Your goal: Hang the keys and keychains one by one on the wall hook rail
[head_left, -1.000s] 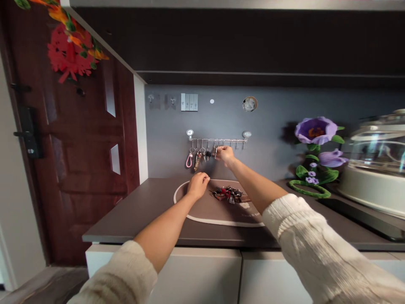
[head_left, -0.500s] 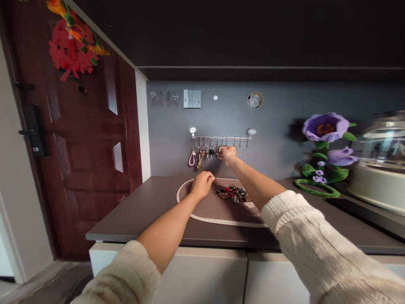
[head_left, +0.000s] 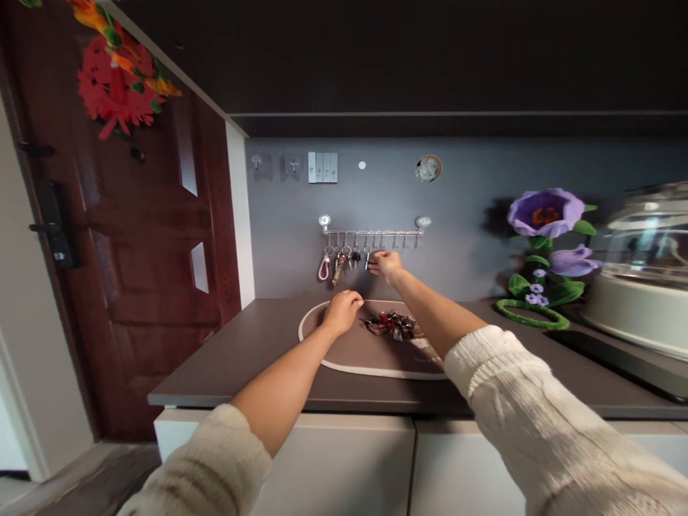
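Observation:
A clear hook rail (head_left: 376,233) is fixed to the grey back wall. From its left hooks hang several key rings, among them a pink loop strap (head_left: 323,268) and a brown tag (head_left: 338,270). My right hand (head_left: 387,265) is at the rail with its fingers pinched at a key (head_left: 368,262) whose ring hangs from a middle hook. Lower down, my left hand (head_left: 344,312) hovers over the mat with curled fingers; whatever may be inside them is hidden. A pile of keys (head_left: 395,325) with red and dark pieces lies on the brown mat (head_left: 349,351).
The mat rests on a dark countertop (head_left: 226,358) beneath a low black cabinet (head_left: 430,64). Purple crocheted flowers (head_left: 548,215) and a clear-domed appliance (head_left: 639,287) stand at right. A dark red door (head_left: 140,287) is at left.
My right hand has shifted slightly down and back from the hook, and the key ring now shows hanging there. My left hand stays about where it was. The view has turned slightly.

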`<state>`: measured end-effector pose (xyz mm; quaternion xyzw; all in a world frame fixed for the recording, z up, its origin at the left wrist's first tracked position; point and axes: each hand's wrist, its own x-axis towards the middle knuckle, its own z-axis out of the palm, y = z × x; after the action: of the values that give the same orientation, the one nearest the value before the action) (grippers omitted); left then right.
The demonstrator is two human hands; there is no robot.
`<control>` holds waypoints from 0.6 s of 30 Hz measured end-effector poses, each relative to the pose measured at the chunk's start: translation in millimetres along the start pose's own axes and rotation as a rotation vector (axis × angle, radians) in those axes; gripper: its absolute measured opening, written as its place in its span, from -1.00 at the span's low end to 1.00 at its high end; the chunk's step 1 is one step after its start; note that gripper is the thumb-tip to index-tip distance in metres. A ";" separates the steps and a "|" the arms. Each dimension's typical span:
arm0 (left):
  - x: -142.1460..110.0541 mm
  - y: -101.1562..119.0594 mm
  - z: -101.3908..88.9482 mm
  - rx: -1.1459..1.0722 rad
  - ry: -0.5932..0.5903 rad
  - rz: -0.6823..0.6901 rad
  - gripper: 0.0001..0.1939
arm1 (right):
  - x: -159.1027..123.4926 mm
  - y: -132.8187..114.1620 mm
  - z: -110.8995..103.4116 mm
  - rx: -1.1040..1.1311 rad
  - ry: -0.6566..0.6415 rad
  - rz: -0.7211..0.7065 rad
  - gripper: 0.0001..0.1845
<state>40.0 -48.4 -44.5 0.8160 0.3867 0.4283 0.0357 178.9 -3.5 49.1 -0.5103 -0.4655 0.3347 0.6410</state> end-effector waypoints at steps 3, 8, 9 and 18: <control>-1.0 1.1 -1.5 0.011 -0.019 0.014 -0.81 | -7.9 0.9 -5.7 -0.034 0.036 0.005 -0.86; -2.1 0.0 -3.1 0.019 -0.077 0.047 -0.82 | -29.2 5.6 -21.3 -0.097 0.024 -0.065 -0.86; -2.0 -0.9 -3.2 0.026 -0.093 0.056 -0.83 | -34.3 7.3 -25.0 -0.107 0.009 -0.079 -0.86; -3.2 -11.4 -3.3 0.107 -0.263 0.145 -0.79 | -67.7 41.1 -58.5 -0.250 -0.109 -0.206 -0.94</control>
<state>29.7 -43.5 -49.0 0.8915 0.3411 0.2978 0.0115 212.5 -74.2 -10.5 -0.5167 -0.5874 0.2338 0.5774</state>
